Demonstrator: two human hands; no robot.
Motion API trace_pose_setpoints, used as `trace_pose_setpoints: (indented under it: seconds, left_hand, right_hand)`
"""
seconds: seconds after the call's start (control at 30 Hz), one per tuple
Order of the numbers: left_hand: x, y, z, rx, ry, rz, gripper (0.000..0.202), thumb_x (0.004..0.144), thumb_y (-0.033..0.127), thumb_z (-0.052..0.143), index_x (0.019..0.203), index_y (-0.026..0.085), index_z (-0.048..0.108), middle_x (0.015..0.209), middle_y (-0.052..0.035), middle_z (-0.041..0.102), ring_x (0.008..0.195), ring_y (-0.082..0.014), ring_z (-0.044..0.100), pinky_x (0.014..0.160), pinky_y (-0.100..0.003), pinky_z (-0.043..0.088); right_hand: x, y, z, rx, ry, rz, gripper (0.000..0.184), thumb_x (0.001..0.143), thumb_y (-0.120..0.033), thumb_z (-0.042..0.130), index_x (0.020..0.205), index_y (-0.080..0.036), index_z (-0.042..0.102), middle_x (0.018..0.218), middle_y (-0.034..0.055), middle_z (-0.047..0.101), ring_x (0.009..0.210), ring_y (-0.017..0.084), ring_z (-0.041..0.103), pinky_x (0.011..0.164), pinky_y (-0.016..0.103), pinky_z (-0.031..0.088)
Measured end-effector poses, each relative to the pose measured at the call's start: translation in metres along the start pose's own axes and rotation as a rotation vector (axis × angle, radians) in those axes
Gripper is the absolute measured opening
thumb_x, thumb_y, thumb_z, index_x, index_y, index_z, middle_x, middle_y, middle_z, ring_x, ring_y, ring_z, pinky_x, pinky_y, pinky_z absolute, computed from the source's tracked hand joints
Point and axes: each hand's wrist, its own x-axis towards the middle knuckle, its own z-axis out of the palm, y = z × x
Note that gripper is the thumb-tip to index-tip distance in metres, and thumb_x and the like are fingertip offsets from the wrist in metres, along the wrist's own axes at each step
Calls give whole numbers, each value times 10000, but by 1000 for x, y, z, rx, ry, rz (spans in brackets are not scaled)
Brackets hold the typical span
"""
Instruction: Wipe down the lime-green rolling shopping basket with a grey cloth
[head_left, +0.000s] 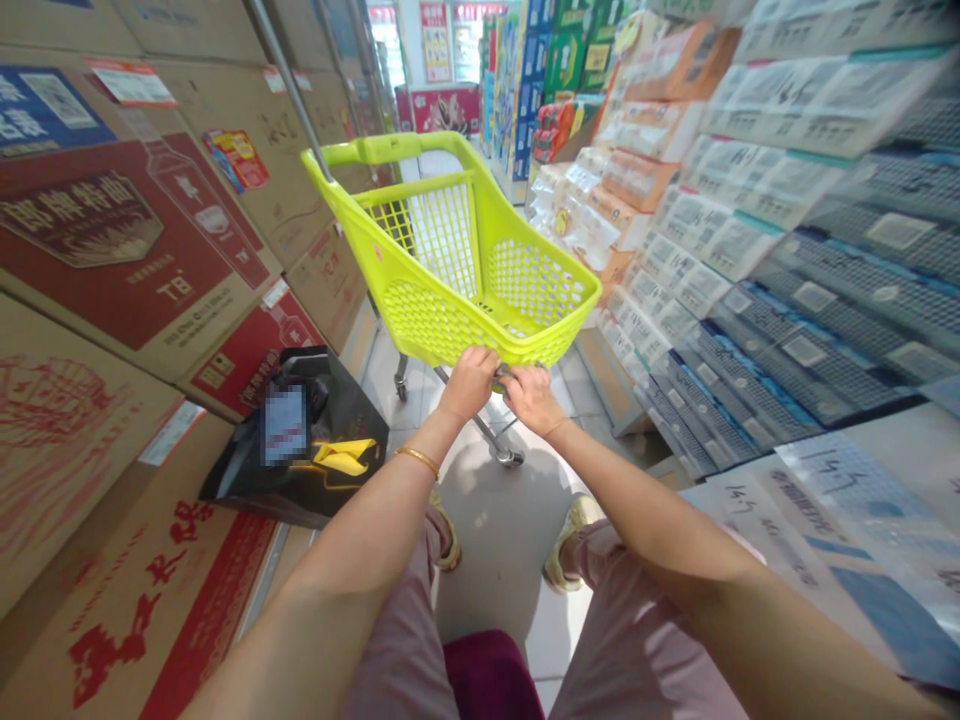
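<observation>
A lime-green plastic shopping cart (pixel 465 270) stands in a narrow shop aisle, its basket empty and its push handle at the far end. My left hand (pixel 469 383) is closed on the near rim of the basket. My right hand (pixel 531 395) is right beside it, fingers curled on the same rim. A gold bangle (pixel 418 459) sits on my left wrist. I am low down, knees bent, with both feet on the tiled floor (pixel 502 520) behind the cart.
Stacked cardboard cartons (pixel 127 260) wall the left side. A black bag with a yellow item (pixel 315 450) rests on a lower carton. Packaged goods in stacks (pixel 787 200) fill the right side. The aisle runs on past the cart.
</observation>
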Motion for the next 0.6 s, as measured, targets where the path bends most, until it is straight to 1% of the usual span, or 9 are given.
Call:
trace_pose_setpoints:
  seconds: [0.13,0.2,0.27,0.33,0.43,0.6]
  left_hand:
    - [-1,-1,-1,-44,25,-27,234,897,119,350,854,164,576,873,-85,572,880,-224,506,830,-359,431]
    - [-1,-2,-2,-68,38,-41,230,880,104,356,860,165,576,885,-88,573,889,-225,504,839,-364,433]
    - [-2,-2,-2,-81,44,-43,227,864,93,364,866,172,577,891,-86,572,891,-226,504,842,-368,435]
    - [-2,-2,-3,-81,44,-35,226,857,89,370,864,177,578,887,-81,570,889,-226,505,840,-367,436]
    - [-2,-2,-3,-57,35,-24,223,870,96,366,855,171,576,874,-82,570,880,-224,504,831,-357,437]
    - [0,-1,-1,-4,43,-31,248,922,151,337,834,160,569,847,-86,575,849,-219,505,833,-360,429]
  right_hand:
    - [19,2,-17,-12,136,42,262,892,-270,449,1063,-213,639,1036,96,559,989,217,435,900,368,288]
    - [25,2,-24,-3,163,62,261,888,-276,453,1067,-219,635,1044,98,555,1007,224,432,906,371,285]
    - [27,3,-26,3,162,74,259,886,-277,455,1067,-224,633,1048,100,554,1018,226,429,911,372,282]
    - [25,3,-24,3,141,74,251,889,-270,454,1055,-227,638,1045,96,557,1006,220,430,904,366,282]
    - [16,2,-13,-2,84,59,241,896,-254,453,1037,-226,647,1033,90,572,981,209,430,885,356,286]
    - [-4,-5,6,2,-73,-19,242,898,-213,452,1041,-202,647,1056,92,600,979,205,433,865,346,296]
